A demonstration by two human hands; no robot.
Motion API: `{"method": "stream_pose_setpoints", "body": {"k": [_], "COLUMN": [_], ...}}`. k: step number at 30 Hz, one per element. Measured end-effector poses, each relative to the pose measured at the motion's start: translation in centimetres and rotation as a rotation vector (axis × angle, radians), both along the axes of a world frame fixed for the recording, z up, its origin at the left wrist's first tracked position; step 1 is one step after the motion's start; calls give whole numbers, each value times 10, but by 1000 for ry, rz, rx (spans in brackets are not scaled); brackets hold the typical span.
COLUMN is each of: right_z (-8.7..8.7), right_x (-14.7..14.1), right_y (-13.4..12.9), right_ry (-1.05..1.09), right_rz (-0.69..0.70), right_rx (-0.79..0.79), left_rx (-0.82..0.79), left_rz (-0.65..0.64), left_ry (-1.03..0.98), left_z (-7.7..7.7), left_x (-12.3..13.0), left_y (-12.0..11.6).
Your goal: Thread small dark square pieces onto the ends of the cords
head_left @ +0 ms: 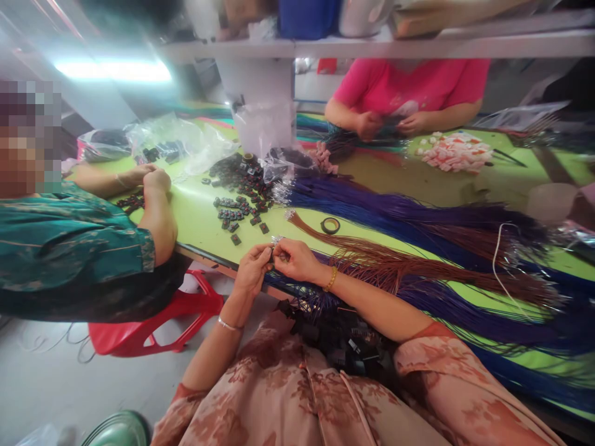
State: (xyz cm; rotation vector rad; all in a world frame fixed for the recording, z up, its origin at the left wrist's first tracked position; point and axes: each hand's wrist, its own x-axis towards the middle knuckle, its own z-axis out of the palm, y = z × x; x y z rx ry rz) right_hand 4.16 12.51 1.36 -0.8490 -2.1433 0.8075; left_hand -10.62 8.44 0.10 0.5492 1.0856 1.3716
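Near the table's front edge my left hand (253, 267) and my right hand (297, 260) meet, fingertips pinched together. Between them shows a small dark piece, like a black connector housing (272, 253), mostly covered by the fingers. Silvery wire ends stick out just above. What my right fingers grip is hidden. Bundles of blue wires (367, 207) and brown wires (372, 263) with metal terminals lie to the right. Small black connectors (232, 214) are spread beyond my left hand, some in rows. More black pieces (344, 341) rest in my lap.
A roll of black tape (330, 225) lies past my right hand. At left a co-worker in a green top (79, 241) sits at the table; another, in a pink shirt (413, 87), works opposite near pink connectors (458, 152). A shelf (372, 47) runs overhead. A red stool (153, 316) stands left.
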Motion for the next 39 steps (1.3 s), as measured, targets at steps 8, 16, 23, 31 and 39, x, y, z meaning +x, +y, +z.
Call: {"method": "stream_pose_setpoints", "body": {"k": [8,16,23,31,39], "right_z": [-3,3,8,10,7], "right_x": [0,7,26,24,24], "right_y": [-1,16,47,39,39], "right_ry": [-87,-268,-752,-824,-596], "right_rz": [-3,-7,-156,-172,-184], "right_rx": [16,8,-110,-45,6], "left_rx": [38,44,59,59,51], "left_rz": [165,136,77,98,107], "left_ry": [24,42,-8,-92,-163], "left_z": [-6,-12,-10,-16,-22], "left_x": [12,11,8,30,31], "left_y": [-2,-11,-11,-3,0]}}
